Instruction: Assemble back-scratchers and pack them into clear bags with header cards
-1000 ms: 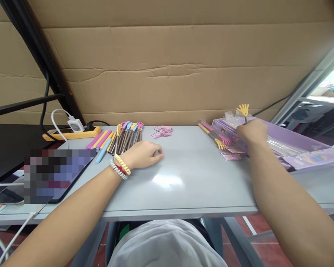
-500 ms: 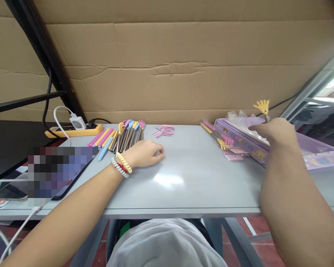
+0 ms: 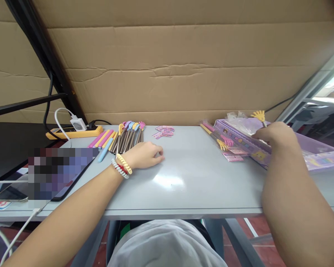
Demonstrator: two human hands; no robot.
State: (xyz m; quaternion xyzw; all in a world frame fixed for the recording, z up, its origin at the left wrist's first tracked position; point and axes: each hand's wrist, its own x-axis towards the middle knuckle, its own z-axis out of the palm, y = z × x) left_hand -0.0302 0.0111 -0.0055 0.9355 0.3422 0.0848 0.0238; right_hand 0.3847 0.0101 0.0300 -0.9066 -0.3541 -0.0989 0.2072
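Over the purple box [image 3: 241, 142] at the right, my right hand [image 3: 280, 135] is closed round a back scratcher [image 3: 258, 116]. Its yellow hand-shaped head sticks up beyond my fingers; the rest is hidden. My left hand [image 3: 146, 154] rests on the table with its fingers loosely curled and thumb apart, and nothing shows in it. Just behind that wrist lies a row of back scratchers [image 3: 129, 137] with metal rods and coloured heads. Two bagged back scratchers [image 3: 215, 137], one pink and one yellow, lie beside the box. Crumpled clear plastic bags [image 3: 241, 124] are in the box.
Coloured handle tubes [image 3: 101, 141] lie left of the row. Small pink cards [image 3: 164, 131] are at the back middle. A yellow power strip [image 3: 75, 132] with white cables, a tablet [image 3: 72, 174] and a phone [image 3: 11, 193] occupy the left. A cardboard wall [image 3: 167, 74] stands behind the table.
My right hand has lowered slightly toward the purple box, and the yellow back scratcher's head has gone down and a little left with it. The left hand stays in place.
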